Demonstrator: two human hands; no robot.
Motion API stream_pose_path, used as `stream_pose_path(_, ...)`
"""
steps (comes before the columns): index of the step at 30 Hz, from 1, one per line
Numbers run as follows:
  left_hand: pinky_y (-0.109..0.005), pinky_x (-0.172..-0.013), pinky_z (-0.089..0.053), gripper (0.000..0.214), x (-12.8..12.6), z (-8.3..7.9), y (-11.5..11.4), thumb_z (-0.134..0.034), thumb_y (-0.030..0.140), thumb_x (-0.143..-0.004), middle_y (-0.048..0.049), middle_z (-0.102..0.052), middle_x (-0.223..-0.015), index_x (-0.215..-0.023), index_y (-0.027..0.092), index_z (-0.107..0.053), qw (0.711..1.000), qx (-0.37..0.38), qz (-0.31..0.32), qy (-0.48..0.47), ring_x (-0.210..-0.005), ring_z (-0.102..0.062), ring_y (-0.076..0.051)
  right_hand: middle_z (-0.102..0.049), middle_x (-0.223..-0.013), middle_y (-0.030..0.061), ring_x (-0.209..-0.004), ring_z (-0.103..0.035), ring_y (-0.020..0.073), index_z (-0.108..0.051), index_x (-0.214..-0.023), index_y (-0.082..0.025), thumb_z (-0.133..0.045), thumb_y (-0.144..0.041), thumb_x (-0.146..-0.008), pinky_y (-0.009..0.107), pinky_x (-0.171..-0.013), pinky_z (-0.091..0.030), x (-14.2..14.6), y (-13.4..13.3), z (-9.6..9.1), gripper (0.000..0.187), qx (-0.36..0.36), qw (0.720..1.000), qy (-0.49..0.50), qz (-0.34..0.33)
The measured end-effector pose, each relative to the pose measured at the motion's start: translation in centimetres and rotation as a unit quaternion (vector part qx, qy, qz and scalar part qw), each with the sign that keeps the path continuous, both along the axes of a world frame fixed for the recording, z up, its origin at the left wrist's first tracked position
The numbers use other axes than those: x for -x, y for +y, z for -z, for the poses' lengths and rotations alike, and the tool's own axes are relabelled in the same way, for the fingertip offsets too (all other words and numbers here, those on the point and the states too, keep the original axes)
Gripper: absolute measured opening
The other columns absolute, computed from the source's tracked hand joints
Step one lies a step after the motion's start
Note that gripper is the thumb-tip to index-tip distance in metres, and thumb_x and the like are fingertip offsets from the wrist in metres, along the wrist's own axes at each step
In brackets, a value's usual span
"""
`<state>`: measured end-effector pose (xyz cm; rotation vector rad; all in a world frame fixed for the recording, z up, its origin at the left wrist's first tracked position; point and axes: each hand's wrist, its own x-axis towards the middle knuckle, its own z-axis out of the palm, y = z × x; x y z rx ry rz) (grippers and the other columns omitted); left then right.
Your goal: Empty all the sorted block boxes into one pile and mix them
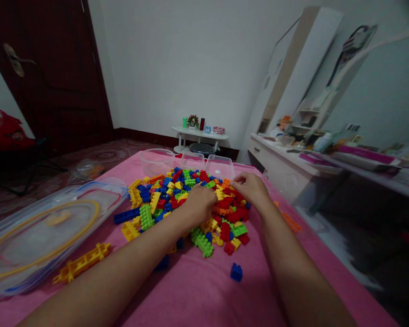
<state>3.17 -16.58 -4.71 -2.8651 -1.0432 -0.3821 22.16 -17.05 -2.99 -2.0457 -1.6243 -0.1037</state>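
Note:
A heap of plastic building bricks in red, yellow, blue, green and orange (167, 200) covers the middle of the pink cloth. My left hand (200, 204) is over the centre of the heap, fingers curled down among the bricks. Its fingertips are hidden, so what it grips cannot be made out. At the heap's right edge is my right hand (251, 188), thumb and fingers bent together in a pinch beside red and orange bricks. Anything between those fingertips is too small to name. A single blue brick (236, 272) lies apart, nearer to me.
Clear plastic containers (220, 167) and a round clear tub (157, 156) stand behind the heap. Stacked lids (54, 222) lie at the left, beside a long yellow piece (83, 262). Orange pieces (290, 221) lie near the pink cloth's (204, 299) right edge. A white dresser (282, 163) stands right.

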Motion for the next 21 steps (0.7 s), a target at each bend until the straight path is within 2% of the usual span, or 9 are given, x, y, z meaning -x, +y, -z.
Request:
stream_pose_path(3, -0.028, -0.061, -0.040, 0.017, 0.7, 0.3, 1.8, -0.056, 0.027, -0.076, -0.0067, -0.066, -0.068, -0.073, 0.017, -0.070, 0.987, 0.098, -0.038, -0.124, -0.067, -0.061, -0.019, -0.067, -0.067, 0.0034, -0.063, -0.063, 0.0157, -0.065, -0.072, -0.017, -0.060, -0.027, -0.070, 0.024, -0.058, -0.044, 0.8, 0.1, -0.1, 0.011, -0.019, 0.985, 0.139, -0.099)
stream_pose_path(5, -0.025, -0.057, -0.039, 0.019, 1.3, 0.5, 3.1, -0.058, 0.031, -0.076, -0.0032, -0.062, -0.061, -0.071, 0.016, -0.068, 0.949, 0.210, -0.040, -0.234, -0.060, -0.057, -0.016, -0.063, -0.058, 0.0010, -0.052, -0.060, 0.0135, -0.062, -0.075, -0.015, -0.059, -0.025, -0.070, 0.022, -0.051, -0.044, 1.5, 0.1, 0.0, 0.011, -0.033, 0.957, 0.255, -0.136)
stream_pose_path(6, -0.024, -0.056, -0.040, 0.019, 1.5, 0.5, 3.6, -0.059, 0.031, -0.075, -0.0017, -0.060, -0.059, -0.070, 0.015, -0.067, 0.914, 0.279, -0.037, -0.292, -0.057, -0.055, -0.014, -0.061, -0.056, -0.0001, -0.049, -0.059, 0.0127, -0.062, -0.078, -0.015, -0.059, -0.025, -0.071, 0.021, -0.048, -0.043, 1.9, 0.2, 0.1, 0.013, -0.049, 0.940, 0.308, -0.141)
stream_pose_path(8, -0.023, -0.058, -0.044, 0.017, 1.8, 0.2, 4.2, -0.061, 0.028, -0.075, 0.0005, -0.056, -0.057, -0.066, 0.014, -0.061, 0.808, 0.423, -0.041, -0.408, -0.054, -0.054, -0.011, -0.060, -0.057, -0.0014, -0.045, -0.058, 0.0110, -0.061, -0.084, -0.015, -0.061, -0.027, -0.070, 0.019, -0.044, -0.041, 2.5, 0.2, 0.2, 0.019, -0.094, 0.904, 0.397, -0.131)
stream_pose_path(11, -0.027, -0.064, -0.051, 0.011, 2.0, -0.5, 4.1, -0.065, 0.019, -0.072, 0.0006, -0.058, -0.063, -0.070, 0.014, -0.055, 0.617, 0.583, -0.049, -0.526, -0.057, -0.060, -0.011, -0.062, -0.063, -0.0015, -0.045, -0.057, 0.0082, -0.060, -0.090, -0.015, -0.064, -0.030, -0.069, 0.016, -0.041, -0.040, 3.2, 0.2, 0.3, 0.025, -0.130, 0.833, 0.525, -0.114)
stream_pose_path(13, -0.028, -0.066, -0.053, 0.011, 2.0, -0.9, 3.7, -0.065, 0.015, -0.072, -0.0008, -0.062, -0.070, -0.076, 0.015, -0.055, 0.541, 0.630, -0.035, -0.555, -0.062, -0.064, -0.013, -0.063, -0.067, -0.0014, -0.048, -0.057, 0.0072, -0.061, -0.090, -0.016, -0.067, -0.031, -0.068, 0.016, -0.044, -0.043, 3.8, 0.1, 0.4, 0.027, -0.110, 0.784, 0.596, -0.134)
stream_pose_path(14, -0.028, -0.066, -0.054, 0.010, 1.9, -1.0, 3.5, -0.065, 0.014, -0.073, -0.0015, -0.063, -0.072, -0.078, 0.015, -0.056, 0.528, 0.641, -0.026, -0.557, -0.065, -0.065, -0.014, -0.063, -0.067, -0.0019, -0.049, -0.057, 0.0067, -0.061, -0.089, -0.016, -0.068, -0.032, -0.068, 0.016, -0.046, -0.045, 4.2, 0.1, 0.4, 0.027, -0.092, 0.767, 0.616, -0.155)
stream_pose_path(16, -0.026, -0.064, -0.054, 0.007, 1.9, -1.0, 3.3, -0.064, 0.015, -0.076, -0.0030, -0.064, -0.073, -0.079, 0.014, -0.057, 0.540, 0.645, -0.012, -0.541, -0.066, -0.065, -0.014, -0.059, -0.062, -0.0037, -0.048, -0.053, 0.0060, -0.062, -0.087, -0.017, -0.070, -0.036, -0.067, 0.018, -0.048, -0.046, 5.0, 0.0, 0.7, 0.028, -0.061, 0.754, 0.622, -0.200)
stream_pose_path(21, -0.023, -0.061, -0.053, 0.012, 1.9, -0.6, 3.4, -0.069, 0.019, -0.074, -0.0044, -0.064, -0.073, -0.077, 0.012, -0.059, 0.605, 0.616, -0.005, -0.504, -0.062, -0.062, -0.011, -0.054, -0.057, -0.0045, -0.045, -0.045, 0.0073, -0.063, -0.090, -0.018, -0.068, -0.045, -0.068, 0.020, -0.043, -0.042, 6.0, -0.2, 0.7, 0.035, -0.061, 0.803, 0.543, -0.239)
